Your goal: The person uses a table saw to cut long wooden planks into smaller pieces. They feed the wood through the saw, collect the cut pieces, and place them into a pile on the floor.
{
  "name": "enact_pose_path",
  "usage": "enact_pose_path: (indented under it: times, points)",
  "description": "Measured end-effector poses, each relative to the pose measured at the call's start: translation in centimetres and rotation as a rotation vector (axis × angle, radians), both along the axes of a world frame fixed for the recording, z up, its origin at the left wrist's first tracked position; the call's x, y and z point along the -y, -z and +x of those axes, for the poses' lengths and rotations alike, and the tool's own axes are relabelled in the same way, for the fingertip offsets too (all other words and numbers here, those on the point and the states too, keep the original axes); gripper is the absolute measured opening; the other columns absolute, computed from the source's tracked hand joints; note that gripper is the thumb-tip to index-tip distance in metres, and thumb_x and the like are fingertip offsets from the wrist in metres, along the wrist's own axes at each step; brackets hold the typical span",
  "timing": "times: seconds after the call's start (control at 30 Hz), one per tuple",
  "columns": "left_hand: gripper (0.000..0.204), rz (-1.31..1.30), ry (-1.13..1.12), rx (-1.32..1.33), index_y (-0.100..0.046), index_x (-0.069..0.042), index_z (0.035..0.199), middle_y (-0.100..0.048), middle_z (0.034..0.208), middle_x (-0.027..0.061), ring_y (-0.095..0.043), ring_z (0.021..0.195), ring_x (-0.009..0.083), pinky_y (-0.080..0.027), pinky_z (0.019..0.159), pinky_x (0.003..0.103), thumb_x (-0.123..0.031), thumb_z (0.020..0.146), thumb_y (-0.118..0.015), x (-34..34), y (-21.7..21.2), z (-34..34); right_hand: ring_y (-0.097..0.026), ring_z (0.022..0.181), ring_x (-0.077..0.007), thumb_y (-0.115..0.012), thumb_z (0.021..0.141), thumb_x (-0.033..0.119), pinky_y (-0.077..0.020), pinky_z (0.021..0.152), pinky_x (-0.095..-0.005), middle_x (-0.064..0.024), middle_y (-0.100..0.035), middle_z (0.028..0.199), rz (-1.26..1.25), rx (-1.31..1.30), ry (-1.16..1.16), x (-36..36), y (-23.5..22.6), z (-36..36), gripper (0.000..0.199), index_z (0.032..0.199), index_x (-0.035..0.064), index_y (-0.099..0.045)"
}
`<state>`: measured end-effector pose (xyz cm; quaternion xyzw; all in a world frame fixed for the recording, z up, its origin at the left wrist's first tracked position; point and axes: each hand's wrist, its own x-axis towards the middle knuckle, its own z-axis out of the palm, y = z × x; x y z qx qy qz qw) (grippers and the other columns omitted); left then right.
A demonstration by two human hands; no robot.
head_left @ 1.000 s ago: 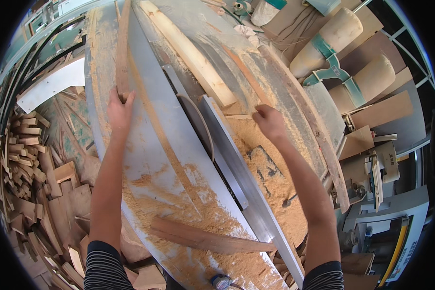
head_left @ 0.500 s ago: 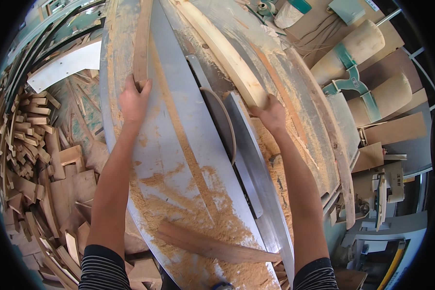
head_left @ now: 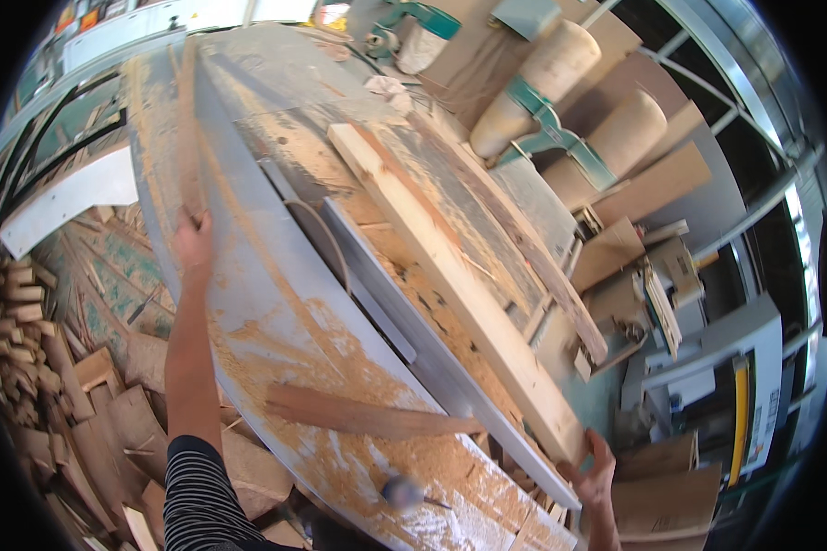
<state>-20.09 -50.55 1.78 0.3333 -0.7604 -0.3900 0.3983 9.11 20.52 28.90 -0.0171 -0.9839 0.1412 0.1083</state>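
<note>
A long pale timber [head_left: 459, 294] lies slantwise on the right side of the saw table, beyond the metal fence [head_left: 450, 358]. Its near end is in my right hand [head_left: 595, 477], fingers closed around it. On the left, my left hand [head_left: 193, 246] grips the near end of a long brown wooden strip [head_left: 187, 119], which points away from me along the table. Between the two pieces, the round saw blade [head_left: 320, 241] stands up beside the fence. A short, curved brown offcut [head_left: 368, 415] rests across the sawdust closer to me.
Sawdust covers much of the grey saw table [head_left: 276, 275]. Piled wood offcuts [head_left: 23, 308] fill the floor at left, near a white panel [head_left: 73, 202]. Another brown board [head_left: 515, 239] lies along the table's right edge. Dust collector bags [head_left: 542, 78] stand at the far right.
My right hand has drawn the pale timber back toward me and to the right. My left hand still holds the brown strip. The view has swung to the right.
</note>
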Motion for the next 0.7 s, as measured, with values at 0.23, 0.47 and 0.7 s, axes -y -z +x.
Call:
enact_pose_path:
  times: [0.23,0.47,0.7]
  points:
    - [0.040,-0.161,0.050,0.076,-0.058,0.003,0.111,-0.067,0.092,0.0242,-0.065,0.083,0.0435,-0.050,0.073,0.050,-0.029,0.091,-0.069,-2.8,0.6,10.5,-0.062,0.111,-0.0429,-0.087,0.055,0.014,-0.0521,0.094,-0.0482,-0.0254,-0.062,0.121,-0.020,-0.087,0.105,1.4,3.1,17.2,0.076,0.123,-0.0050,-0.059]
    - [0.038,-0.049,0.033,0.245,-0.058,0.002,0.112,-0.068,0.094,0.0238,-0.067,0.085,0.0418,-0.052,0.075,0.049,-0.027,0.090,-0.070,-13.9,-1.1,22.9,-0.062,0.108,-0.0404,-0.086,0.055,0.014,-0.0525,0.091,-0.0469,-0.0230,-0.061,0.122,-0.200,-0.131,0.130,1.6,7.1,23.6,0.077,0.125,-0.0011,-0.058]
    - [0.058,-0.637,-0.093,0.143,-0.053,0.003,0.134,-0.065,0.125,0.0209,-0.066,0.111,0.0353,-0.053,0.092,0.044,-0.021,0.087,-0.077,-26.0,0.5,33.6,-0.061,0.106,-0.0411,-0.086,0.055,0.016,-0.0516,0.090,-0.0481,-0.0228,-0.060,0.121,-0.296,-0.224,0.029,-3.4,6.7,29.6,0.079,0.127,0.0014,-0.058]
